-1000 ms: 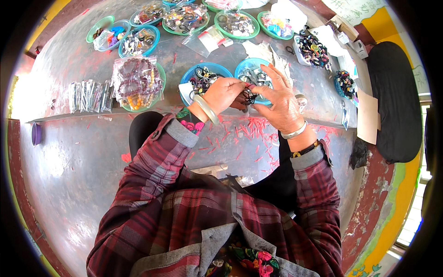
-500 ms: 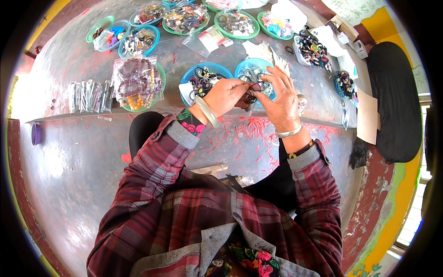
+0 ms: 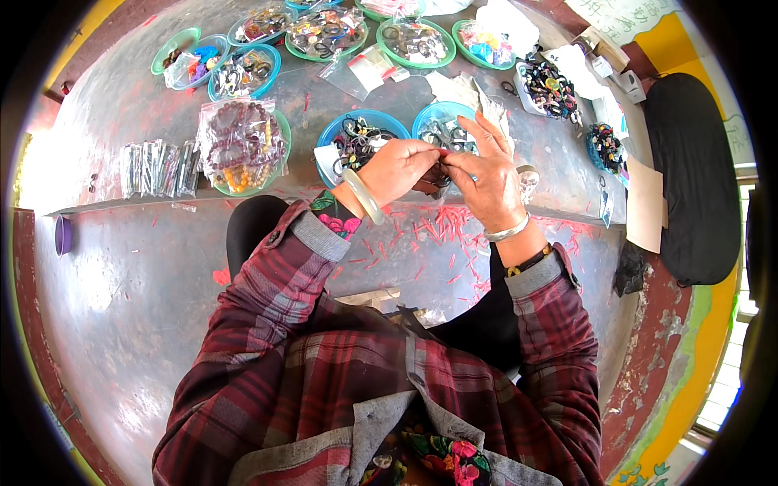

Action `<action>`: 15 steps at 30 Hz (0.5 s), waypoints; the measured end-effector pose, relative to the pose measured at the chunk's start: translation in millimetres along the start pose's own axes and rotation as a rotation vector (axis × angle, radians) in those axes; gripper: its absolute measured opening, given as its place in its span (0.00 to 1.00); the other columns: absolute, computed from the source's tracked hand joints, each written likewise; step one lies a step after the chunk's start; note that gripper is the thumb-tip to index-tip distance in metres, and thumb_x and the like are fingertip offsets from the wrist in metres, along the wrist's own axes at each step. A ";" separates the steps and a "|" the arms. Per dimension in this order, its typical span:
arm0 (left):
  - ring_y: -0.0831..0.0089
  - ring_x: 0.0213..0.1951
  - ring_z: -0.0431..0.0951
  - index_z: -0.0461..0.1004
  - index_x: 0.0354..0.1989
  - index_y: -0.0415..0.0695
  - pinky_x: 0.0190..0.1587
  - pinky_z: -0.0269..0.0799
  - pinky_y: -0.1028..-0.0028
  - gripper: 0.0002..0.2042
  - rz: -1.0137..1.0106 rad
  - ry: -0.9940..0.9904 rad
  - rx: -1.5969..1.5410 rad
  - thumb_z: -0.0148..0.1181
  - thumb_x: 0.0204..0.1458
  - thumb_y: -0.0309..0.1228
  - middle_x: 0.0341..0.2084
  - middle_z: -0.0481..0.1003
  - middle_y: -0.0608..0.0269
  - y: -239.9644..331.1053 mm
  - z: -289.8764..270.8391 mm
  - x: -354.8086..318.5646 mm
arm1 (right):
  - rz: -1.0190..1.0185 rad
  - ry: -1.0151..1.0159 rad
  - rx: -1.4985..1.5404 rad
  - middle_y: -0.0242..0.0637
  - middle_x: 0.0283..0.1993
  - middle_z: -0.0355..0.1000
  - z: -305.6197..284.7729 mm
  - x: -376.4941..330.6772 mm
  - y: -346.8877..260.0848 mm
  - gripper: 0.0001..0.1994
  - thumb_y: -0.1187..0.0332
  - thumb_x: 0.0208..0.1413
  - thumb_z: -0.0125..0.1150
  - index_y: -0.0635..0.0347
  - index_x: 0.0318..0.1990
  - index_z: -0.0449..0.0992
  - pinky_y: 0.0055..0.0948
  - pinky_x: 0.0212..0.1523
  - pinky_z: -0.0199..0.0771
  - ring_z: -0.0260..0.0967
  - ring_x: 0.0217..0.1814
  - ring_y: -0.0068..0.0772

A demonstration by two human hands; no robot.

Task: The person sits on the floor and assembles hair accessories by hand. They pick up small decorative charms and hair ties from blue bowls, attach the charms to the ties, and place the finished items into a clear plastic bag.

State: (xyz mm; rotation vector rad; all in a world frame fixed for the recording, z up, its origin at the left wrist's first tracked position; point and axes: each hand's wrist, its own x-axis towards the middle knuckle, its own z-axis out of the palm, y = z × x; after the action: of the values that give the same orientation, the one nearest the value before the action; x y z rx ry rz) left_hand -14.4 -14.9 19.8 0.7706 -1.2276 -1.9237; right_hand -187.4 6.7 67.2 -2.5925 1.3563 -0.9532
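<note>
My left hand [image 3: 393, 170] is closed, thumb and fingers pinching a dark elastic hair tie [image 3: 438, 172] with a bit of red at its top. On the other side of it, my right hand [image 3: 491, 185] pinches the same piece between thumb and forefinger, its other fingers raised. Fingers hide much of the hair tie. Just beyond my left hand stands a blue bowl [image 3: 326, 131] of black hair ties and small charms. A second blue bowl [image 3: 429, 115], holding clear packets and pale pieces, is partly covered by my right hand.
Red scraps [image 3: 438, 231] litter the lower ledge below my hands. To the left lie bagged beads [image 3: 243, 142] on a green bowl and a row of slim clear packets [image 3: 160, 168]. More filled bowls line the back; a white basket [image 3: 531, 101] of hair ties stands right.
My right hand has turned slightly and its thumb has closed in toward the left fingertips. The dark loop shows less between the fingers; my left hand has hardly moved.
</note>
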 end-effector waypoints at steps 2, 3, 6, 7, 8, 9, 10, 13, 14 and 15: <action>0.71 0.33 0.77 0.69 0.43 0.31 0.36 0.76 0.74 0.13 0.017 -0.009 0.023 0.43 0.58 0.29 0.32 0.74 0.57 -1.4 1.0 0.5 | 0.015 -0.057 0.032 0.51 0.50 0.66 0.5 -1.3 2.6 0.06 0.73 0.39 0.61 0.59 0.28 0.78 0.43 0.56 0.60 0.57 0.58 0.56; 0.71 0.33 0.77 0.69 0.42 0.31 0.36 0.76 0.74 0.13 0.019 -0.027 0.065 0.43 0.58 0.30 0.32 0.74 0.57 -1.9 1.0 0.7 | 0.010 -0.117 0.052 0.51 0.50 0.66 1.6 -2.7 4.9 0.06 0.73 0.39 0.61 0.59 0.29 0.78 0.42 0.56 0.60 0.57 0.58 0.57; 0.71 0.33 0.77 0.69 0.42 0.32 0.36 0.76 0.73 0.13 0.059 -0.067 0.230 0.43 0.59 0.30 0.32 0.74 0.57 -5.3 -1.1 1.8 | -0.013 -0.266 0.108 0.50 0.50 0.67 9.1 -9.8 15.2 0.07 0.71 0.42 0.59 0.58 0.31 0.78 0.42 0.56 0.60 0.58 0.58 0.57; 0.71 0.33 0.77 0.69 0.42 0.32 0.35 0.77 0.73 0.13 0.095 -0.073 0.310 0.44 0.59 0.30 0.33 0.74 0.57 -6.6 -2.0 2.5 | -0.026 -0.295 0.123 0.50 0.50 0.67 12.0 -11.5 17.7 0.07 0.71 0.43 0.59 0.58 0.32 0.78 0.42 0.56 0.60 0.58 0.58 0.57; 0.71 0.33 0.77 0.69 0.42 0.32 0.35 0.77 0.73 0.13 0.130 -0.079 0.390 0.44 0.58 0.30 0.33 0.74 0.57 -7.7 -2.6 2.9 | -0.038 -0.325 0.138 0.49 0.50 0.67 13.4 -12.9 19.7 0.07 0.70 0.44 0.58 0.57 0.33 0.78 0.42 0.56 0.60 0.58 0.57 0.57; 0.71 0.33 0.77 0.69 0.42 0.32 0.35 0.77 0.73 0.13 0.083 -0.052 0.294 0.44 0.58 0.30 0.33 0.74 0.57 -8.8 -2.7 3.0 | 0.014 -0.294 0.146 0.49 0.50 0.67 12.6 -14.1 21.5 0.08 0.70 0.45 0.58 0.57 0.34 0.78 0.41 0.56 0.60 0.58 0.57 0.57; 0.71 0.33 0.77 0.70 0.41 0.32 0.35 0.77 0.73 0.13 0.035 -0.024 0.197 0.44 0.58 0.30 0.33 0.74 0.57 -4.4 0.7 1.3 | 0.065 -0.263 0.155 0.49 0.50 0.67 9.6 -12.9 20.3 0.08 0.70 0.45 0.58 0.57 0.35 0.77 0.41 0.56 0.60 0.59 0.57 0.56; 0.71 0.34 0.77 0.70 0.41 0.33 0.35 0.76 0.73 0.13 -0.014 0.039 0.089 0.44 0.58 0.31 0.33 0.74 0.56 -2.6 -2.6 2.1 | 0.176 -0.170 0.206 0.48 0.51 0.66 2.0 -7.1 14.0 0.08 0.71 0.47 0.58 0.56 0.36 0.77 0.41 0.56 0.60 0.58 0.58 0.55; 0.70 0.34 0.77 0.70 0.41 0.33 0.35 0.76 0.73 0.13 -0.014 0.057 0.084 0.45 0.58 0.31 0.33 0.74 0.56 -2.6 -4.5 2.5 | 0.204 -0.139 0.227 0.48 0.51 0.66 0.5 -5.4 12.2 0.08 0.71 0.47 0.58 0.56 0.37 0.77 0.41 0.56 0.60 0.58 0.58 0.55; 0.70 0.34 0.77 0.70 0.42 0.33 0.35 0.76 0.72 0.14 -0.011 0.060 0.073 0.45 0.58 0.32 0.33 0.74 0.56 -3.1 -4.8 2.3 | 0.180 -0.125 0.201 0.48 0.52 0.66 -0.7 -4.8 12.2 0.09 0.71 0.46 0.59 0.55 0.37 0.77 0.41 0.56 0.60 0.57 0.59 0.55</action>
State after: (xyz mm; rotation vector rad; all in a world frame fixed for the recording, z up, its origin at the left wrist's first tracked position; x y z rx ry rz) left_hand -12.8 -18.3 14.9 0.8685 -1.2646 -1.8603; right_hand -198.7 3.1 61.4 -2.2978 1.3576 -0.8381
